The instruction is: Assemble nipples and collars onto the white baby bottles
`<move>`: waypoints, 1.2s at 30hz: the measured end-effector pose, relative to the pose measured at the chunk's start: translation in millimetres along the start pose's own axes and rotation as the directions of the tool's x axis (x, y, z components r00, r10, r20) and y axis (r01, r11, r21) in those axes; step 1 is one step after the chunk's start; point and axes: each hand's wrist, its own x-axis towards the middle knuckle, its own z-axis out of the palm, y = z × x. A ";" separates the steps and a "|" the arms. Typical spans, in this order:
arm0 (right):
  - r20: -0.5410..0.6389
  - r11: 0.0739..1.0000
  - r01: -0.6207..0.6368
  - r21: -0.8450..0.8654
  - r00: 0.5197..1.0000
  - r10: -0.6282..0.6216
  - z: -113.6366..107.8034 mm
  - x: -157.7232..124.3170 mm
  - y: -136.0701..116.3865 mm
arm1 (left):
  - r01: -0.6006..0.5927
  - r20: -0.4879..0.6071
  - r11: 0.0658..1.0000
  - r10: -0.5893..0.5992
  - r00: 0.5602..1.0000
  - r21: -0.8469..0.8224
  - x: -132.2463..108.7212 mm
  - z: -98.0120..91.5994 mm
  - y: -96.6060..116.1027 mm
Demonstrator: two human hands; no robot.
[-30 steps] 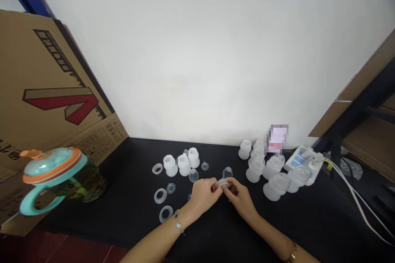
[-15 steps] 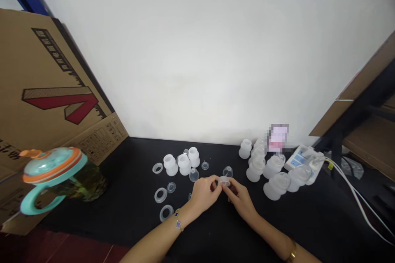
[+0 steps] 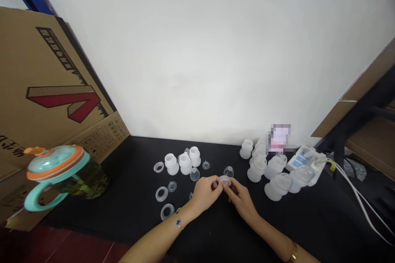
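My left hand (image 3: 207, 192) and my right hand (image 3: 241, 199) meet over the black table, fingertips pinching a translucent bottle ring (image 3: 224, 180) between them. Whether a nipple sits inside it I cannot tell. Just beyond it lies a clear dome cap (image 3: 228, 171). Left of my hands stand small white bottles (image 3: 185, 164), with another dome cap (image 3: 194, 174) in front. Loose rings (image 3: 161, 194) and clear nipples (image 3: 172, 186) lie farther left. My left forearm passes close to the nearest ring (image 3: 167, 212).
Several white bottles (image 3: 256, 169) stand at the right, some topped with domes, beside a white power strip (image 3: 304, 160) with cables. A blurred pink object (image 3: 279, 137) is behind them. A teal-lidded jug (image 3: 64, 176) and a large cardboard box (image 3: 61, 78) occupy the left. The white wall (image 3: 197, 70) rises behind.
The held ring is tilted slightly differently between my fingers. Both hands stay in nearly the same place; the whole view has shifted a little.
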 end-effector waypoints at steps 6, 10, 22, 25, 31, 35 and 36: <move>-0.001 0.999 0.025 0.040 1.000 -0.025 0.3 0.0 0.0 | 0.041 0.048 0.992 -0.036 0.998 -0.118 1.1 3.1 -4.6; 0.004 0.999 0.033 0.033 0.999 -0.033 -0.2 0.0 -0.3 | 0.056 0.057 0.987 -0.048 0.997 -0.152 1.0 5.0 -6.6; 0.017 0.999 0.037 0.034 0.999 -0.038 -0.9 -0.7 0.3 | 0.061 0.055 0.988 -0.054 0.997 -0.141 0.5 4.1 -4.6; 0.016 0.999 0.037 0.032 0.999 -0.038 -0.7 -0.6 2.1 | 0.062 0.056 0.988 -0.055 0.997 -0.141 0.6 3.5 -3.2; 0.028 0.998 0.042 0.048 0.999 -0.043 -0.3 -1.0 3.0 | 0.056 0.044 0.991 -0.051 0.998 -0.122 0.5 3.0 -1.9; 0.032 0.998 0.049 0.041 0.998 -0.050 -0.1 -1.5 2.6 | 0.057 0.057 0.989 -0.050 0.997 -0.135 0.4 3.4 -3.2; 0.033 0.998 0.049 0.034 0.998 -0.050 -0.1 -1.5 2.8 | 0.056 0.058 0.989 -0.049 0.997 -0.137 0.5 3.5 -3.5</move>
